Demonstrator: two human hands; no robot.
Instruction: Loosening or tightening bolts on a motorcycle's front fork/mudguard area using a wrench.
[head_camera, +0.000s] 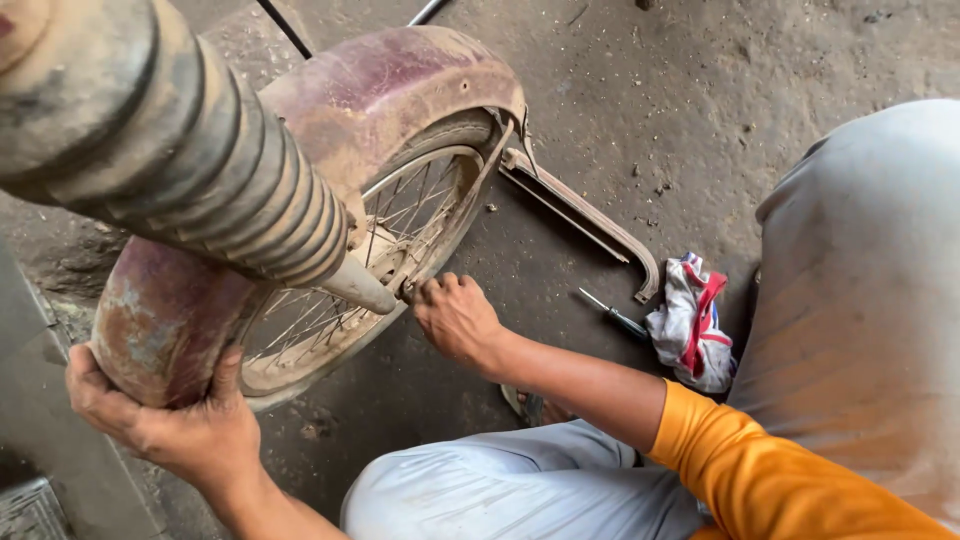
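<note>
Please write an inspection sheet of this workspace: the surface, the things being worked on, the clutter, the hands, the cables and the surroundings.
Surface: bare concrete floor, dusty and stained.
Job's things: spoked wheel under a worn, rusty maroon mudguard; ribbed fork boot in front.
Clutter: screwdriver, crumpled red and white rag, loose curved metal strip on the floor.
Hands: left hand has its grip on the mudguard's lower end; right hand is at the wheel rim, fingertips hidden.
Cables: two thin dark lines at the top edge, kind unclear.
Surroundings: the person's own knees in light trousers.
</note>
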